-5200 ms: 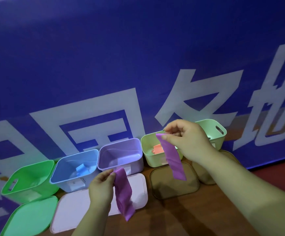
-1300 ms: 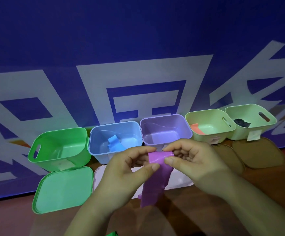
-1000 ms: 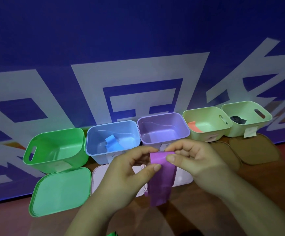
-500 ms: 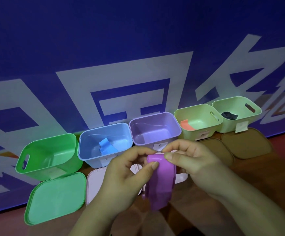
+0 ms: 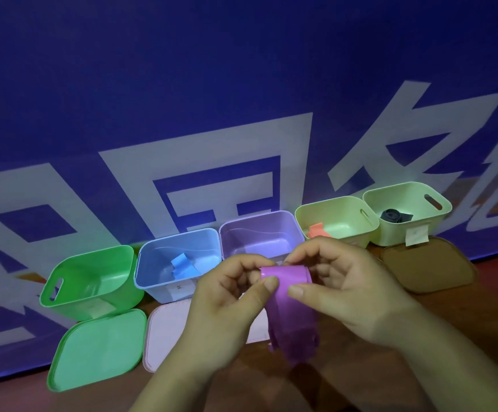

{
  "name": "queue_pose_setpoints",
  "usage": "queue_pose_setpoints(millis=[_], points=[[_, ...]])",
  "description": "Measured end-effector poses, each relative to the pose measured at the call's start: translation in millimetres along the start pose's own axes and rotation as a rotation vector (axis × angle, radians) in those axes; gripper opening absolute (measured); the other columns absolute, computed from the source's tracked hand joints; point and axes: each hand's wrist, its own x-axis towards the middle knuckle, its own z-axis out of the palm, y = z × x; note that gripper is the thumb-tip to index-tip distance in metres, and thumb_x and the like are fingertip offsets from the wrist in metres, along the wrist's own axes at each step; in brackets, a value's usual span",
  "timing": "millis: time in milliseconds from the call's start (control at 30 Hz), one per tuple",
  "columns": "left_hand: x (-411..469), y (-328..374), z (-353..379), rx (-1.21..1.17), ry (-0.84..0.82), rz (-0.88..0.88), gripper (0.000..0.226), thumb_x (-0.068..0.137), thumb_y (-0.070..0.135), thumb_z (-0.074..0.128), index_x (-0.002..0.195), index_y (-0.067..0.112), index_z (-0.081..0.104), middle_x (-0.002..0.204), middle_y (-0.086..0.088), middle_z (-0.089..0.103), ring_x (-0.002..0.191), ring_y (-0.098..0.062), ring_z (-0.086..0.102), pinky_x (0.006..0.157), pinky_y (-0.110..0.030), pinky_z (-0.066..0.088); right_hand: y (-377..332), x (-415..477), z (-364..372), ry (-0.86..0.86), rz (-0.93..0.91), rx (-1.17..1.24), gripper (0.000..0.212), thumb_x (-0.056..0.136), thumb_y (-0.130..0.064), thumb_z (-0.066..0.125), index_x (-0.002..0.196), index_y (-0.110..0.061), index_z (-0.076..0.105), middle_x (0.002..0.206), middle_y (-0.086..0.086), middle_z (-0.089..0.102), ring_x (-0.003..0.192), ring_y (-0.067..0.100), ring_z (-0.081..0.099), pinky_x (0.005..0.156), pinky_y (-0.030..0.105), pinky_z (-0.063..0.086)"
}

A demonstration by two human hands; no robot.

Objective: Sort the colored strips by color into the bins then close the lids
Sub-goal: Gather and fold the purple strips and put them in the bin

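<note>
Purple strip (image 5: 289, 307) pinched in both hands, just short of the purple bin (image 5: 259, 239)

left hand (image 5: 227, 295) has thumb and forefinger closed on the folded top edge; right hand (image 5: 349, 286) pinches the same edge just beside them; the rest hangs limp below the fingertips, so it looks thin, floppy and basically weightless; I'd hold it at that fold, since the loose tail probably flops or slips if grabbed lower; the bin sits open just beyond the knuckles

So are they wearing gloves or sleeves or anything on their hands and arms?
No. The left hand and right hand are bare: no gloves, rings or watch show. The left forearm and right forearm have no sleeve in view. The thumbnails look short and unpainted.
</note>
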Motion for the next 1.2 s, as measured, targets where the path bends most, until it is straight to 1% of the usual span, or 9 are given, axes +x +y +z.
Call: queue_pose_setpoints(millis=[133, 233, 333, 467, 567, 633, 767, 900, 1200], points=[[-2, 7, 21, -0.047, 0.072, -0.018, 0.016, 0.078, 0.022, 0.073, 0.094, 0.026, 0.075, 0.075, -0.021, 0.058, 0.072, -0.017, 0.055, 0.068, -0.025, 0.049, -10, -9, -17, -0.032, 0.007, 0.084, 0.027, 0.073, -0.008, 0.079, 0.092, -0.025, 0.071, 0.083, 0.002, 0.072, 0.068, 0.011, 0.067, 0.062, 0.020, 0.053], [-5, 10, 36, -0.092, 0.100, -0.002, 0.023, 0.073, 0.032, 0.076, 0.095, 0.027, 0.072, 0.071, -0.016, 0.052, 0.071, -0.022, 0.051, 0.069, -0.035, 0.044, -12, -17, -28, -0.073, 0.057, 0.188, 0.024, 0.081, 0.004, 0.074, 0.093, -0.016, 0.069, 0.065, -0.002, 0.066, 0.045, 0.001, 0.055, 0.047, 0.010, 0.042], [-9, 13, 52, -0.054, 0.105, 0.022, 0.025, 0.073, 0.037, 0.074, 0.097, 0.029, 0.071, 0.079, -0.029, 0.055, 0.075, -0.025, 0.054, 0.074, -0.042, 0.044, -13, -24, -40, -0.056, 0.015, 0.153, 0.024, 0.075, -0.010, 0.078, 0.093, -0.024, 0.072, 0.076, 0.001, 0.070, 0.062, 0.009, 0.061, 0.058, 0.020, 0.051], [-15, 17, 73, 0.034, 0.108, 0.074, 0.024, 0.077, 0.041, 0.070, 0.100, 0.033, 0.072, 0.082, -0.018, 0.063, 0.077, -0.017, 0.057, 0.075, -0.038, 0.048, -12, -32, -57, -0.010, -0.017, 0.096, 0.026, 0.072, -0.017, 0.080, 0.096, -0.025, 0.073, 0.092, 0.006, 0.072, 0.081, 0.023, 0.065, 0.078, 0.046, 0.058], [-18, 18, 86, 0.083, 0.088, 0.084, 0.027, 0.077, 0.041, 0.071, 0.103, 0.036, 0.071, 0.082, 0.001, 0.069, 0.080, -0.014, 0.061, 0.078, -0.033, 0.051, -12, -39, -71, -0.014, -0.020, 0.129, 0.026, 0.071, -0.014, 0.081, 0.095, -0.022, 0.074, 0.093, 0.003, 0.074, 0.086, 0.017, 0.070, 0.077, 0.031, 0.058], [-20, 20, 94, 0.107, 0.041, 0.086, 0.029, 0.078, 0.036, 0.074, 0.107, 0.038, 0.069, 0.092, 0.001, 0.074, 0.086, -0.016, 0.066, 0.082, -0.032, 0.053, -12, -42, -79, -0.002, -0.016, 0.150, 0.025, 0.073, -0.011, 0.084, 0.095, -0.016, 0.074, 0.093, 0.005, 0.075, 0.089, 0.017, 0.072, 0.077, 0.024, 0.055], [-22, 23, 107, 0.224, 0.048, 0.126, 0.034, 0.081, 0.032, 0.073, 0.112, 0.043, 0.065, 0.095, 0.000, 0.074, 0.093, -0.022, 0.068, 0.089, -0.043, 0.055, -13, -49, -92, 0.023, -0.003, 0.157, 0.025, 0.070, -0.014, 0.078, 0.094, -0.014, 0.073, 0.092, 0.007, 0.075, 0.087, 0.017, 0.072, 0.076, 0.024, 0.057], [-23, 21, 116, 0.288, 0.070, 0.129, 0.035, 0.082, 0.033, 0.072, 0.115, 0.042, 0.063, 0.099, 0.003, 0.074, 0.099, -0.026, 0.067, 0.092, -0.054, 0.052, -10, -53, -99, 0.031, -0.014, 0.140, 0.021, 0.079, -0.002, 0.076, 0.094, -0.016, 0.074, 0.097, 0.001, 0.075, 0.092, 0.017, 0.072, 0.082, 0.025, 0.057], [-20, 17, 121, 0.405, 0.093, 0.119, 0.031, 0.086, 0.035, 0.069, 0.115, 0.045, 0.061, 0.101, 0.011, 0.074, 0.101, -0.016, 0.068, 0.092, -0.042, 0.055, -1, -48, -107, -0.009, -0.029, 0.102, 0.018, 0.079, -0.009, 0.079, 0.093, -0.020, 0.074, 0.095, -0.003, 0.074, 0.091, 0.013, 0.071, 0.081, 0.023, 0.056]])
